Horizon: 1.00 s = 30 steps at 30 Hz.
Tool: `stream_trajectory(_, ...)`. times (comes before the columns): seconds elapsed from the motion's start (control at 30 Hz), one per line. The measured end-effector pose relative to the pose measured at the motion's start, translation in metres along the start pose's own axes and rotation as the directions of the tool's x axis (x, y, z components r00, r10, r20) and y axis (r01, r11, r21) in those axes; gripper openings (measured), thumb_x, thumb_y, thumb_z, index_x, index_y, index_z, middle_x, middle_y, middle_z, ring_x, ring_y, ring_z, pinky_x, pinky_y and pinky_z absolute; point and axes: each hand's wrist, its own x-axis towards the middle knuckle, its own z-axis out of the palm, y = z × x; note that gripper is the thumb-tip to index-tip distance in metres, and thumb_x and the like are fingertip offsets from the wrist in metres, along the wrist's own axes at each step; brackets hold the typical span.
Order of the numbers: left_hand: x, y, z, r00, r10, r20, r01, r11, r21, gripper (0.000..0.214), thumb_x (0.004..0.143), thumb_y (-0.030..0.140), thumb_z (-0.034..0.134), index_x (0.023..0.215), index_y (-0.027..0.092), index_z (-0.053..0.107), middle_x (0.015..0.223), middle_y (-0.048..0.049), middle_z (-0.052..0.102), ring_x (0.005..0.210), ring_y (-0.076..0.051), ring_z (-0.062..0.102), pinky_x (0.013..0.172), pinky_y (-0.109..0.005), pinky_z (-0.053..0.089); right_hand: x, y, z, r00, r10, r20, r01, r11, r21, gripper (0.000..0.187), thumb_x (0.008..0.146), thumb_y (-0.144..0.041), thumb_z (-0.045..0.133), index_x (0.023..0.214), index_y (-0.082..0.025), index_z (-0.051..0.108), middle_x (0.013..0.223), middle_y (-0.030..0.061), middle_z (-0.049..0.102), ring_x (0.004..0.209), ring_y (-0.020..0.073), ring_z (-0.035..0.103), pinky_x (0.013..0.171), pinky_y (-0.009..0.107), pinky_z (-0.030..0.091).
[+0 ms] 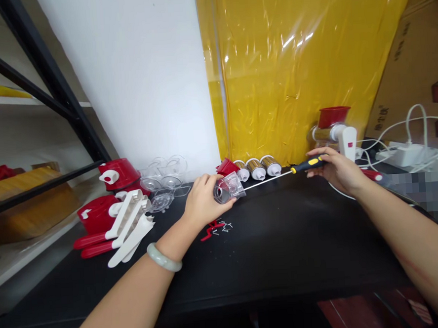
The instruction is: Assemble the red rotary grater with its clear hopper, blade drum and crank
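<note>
My left hand is closed around a clear plastic housing with a round opening, held above the black table. In my right hand is a long screwdriver with a black and yellow handle. Its shaft points left, and the tip meets or lies just at the right side of the housing; exact contact I cannot make out. Below my left hand lie small red plastic parts and several loose screws. Behind the housing sit a red part and three metal grater drums with white ends.
At left are red bases, white handles with red grips and clear plastic parts. An assembled grater stands at back right, near white cables and chargers. Shelving borders the left; a cardboard box stands right.
</note>
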Motion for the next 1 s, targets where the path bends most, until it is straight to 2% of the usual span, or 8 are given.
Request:
stream_trajectory(0.13,0.000,0.000,0.000,1.000,0.005,-0.002,-0.005,1.000,-0.008,0.055,0.069,0.047,0.074,0.114,0.024,0.052,0.104,-0.0055,0.057,0.100,-0.027,0.055,0.087,-0.041,0.048,0.000,0.004,-0.005,0.996,0.002,-0.085,-0.025,0.960,-0.277,0.032,0.088,-0.048,0.053,0.072,-0.020,0.053,0.037,-0.0037,0.044,0.029,0.0088,0.034,0.031,0.021,0.025)
stream_trajectory(0.23,-0.001,0.000,0.000,1.000,0.002,0.000,-0.002,1.000,-0.003,0.055,0.069,0.048,0.074,0.115,0.024,0.052,0.104,-0.0054,0.057,0.100,-0.027,0.055,0.087,-0.041,0.048,0.001,0.006,-0.006,0.999,-0.011,-0.052,-0.005,0.957,-0.291,0.038,0.088,-0.053,0.052,0.072,-0.019,0.054,0.041,-0.0008,0.050,0.032,0.0096,0.041,0.033,0.022,0.031)
stream_trajectory(0.37,0.000,0.001,0.000,1.000,0.002,-0.005,-0.002,1.000,-0.009,0.054,0.070,0.048,0.073,0.114,0.024,0.052,0.103,-0.0054,0.057,0.100,-0.027,0.055,0.087,-0.042,0.048,0.000,0.002,-0.001,0.999,-0.015,0.032,0.017,0.999,-0.048,0.023,0.085,-0.041,0.056,0.095,-0.021,0.057,0.065,0.0019,0.065,0.056,0.0170,0.064,0.052,0.028,0.051)
stream_trajectory(0.47,0.000,0.000,0.000,1.000,-0.002,-0.008,0.002,1.000,-0.013,0.055,0.070,0.048,0.073,0.114,0.024,0.052,0.102,-0.0052,0.057,0.100,-0.027,0.055,0.087,-0.042,0.048,-0.002,-0.002,0.003,1.000,0.003,0.030,-0.004,0.999,0.032,0.029,0.076,-0.033,0.066,0.100,-0.025,0.053,0.076,-0.0014,0.067,0.066,0.0169,0.069,0.065,0.031,0.055)
stream_trajectory(0.6,0.000,0.000,0.000,1.000,-0.009,-0.005,0.009,1.000,-0.010,0.054,0.070,0.048,0.073,0.113,0.024,0.052,0.103,-0.0051,0.057,0.101,-0.027,0.055,0.088,-0.041,0.048,-0.005,-0.006,0.002,0.999,-0.010,0.041,0.010,1.000,0.001,0.034,0.070,-0.038,0.075,0.092,-0.021,0.056,0.076,-0.0007,0.068,0.061,0.0150,0.067,0.065,0.029,0.053)
stream_trajectory(0.73,0.000,0.001,-0.002,1.000,-0.011,-0.007,0.011,1.000,-0.016,0.053,0.070,0.047,0.073,0.114,0.024,0.052,0.103,-0.0052,0.057,0.102,-0.027,0.055,0.088,-0.042,0.048,-0.004,-0.005,-0.002,0.999,-0.022,0.045,0.026,0.996,-0.089,0.038,0.071,-0.048,0.074,0.086,-0.020,0.054,0.064,0.0006,0.067,0.052,0.0133,0.062,0.053,0.025,0.049)
stream_trajectory(0.87,0.000,0.000,-0.002,1.000,-0.012,-0.007,0.012,1.000,-0.023,0.053,0.070,0.047,0.074,0.113,0.025,0.052,0.103,-0.0051,0.057,0.101,-0.027,0.055,0.088,-0.041,0.048,-0.003,-0.001,-0.005,0.998,-0.042,0.054,0.054,0.970,-0.236,0.038,0.080,-0.055,0.064,0.076,-0.020,0.051,0.047,-0.0036,0.055,0.037,0.0090,0.048,0.041,0.022,0.038)
stream_trajectory(1.0,0.000,0.000,-0.001,1.000,-0.005,-0.006,0.005,1.000,-0.023,0.054,0.070,0.047,0.074,0.113,0.024,0.052,0.103,-0.0053,0.057,0.101,-0.027,0.055,0.088,-0.042,0.048,-0.003,0.002,-0.006,0.999,-0.016,-0.028,0.003,0.915,-0.403,0.042,0.083,-0.059,0.056,0.070,-0.021,0.048,0.037,-0.0061,0.043,0.031,0.0074,0.036,0.036,0.021,0.030)
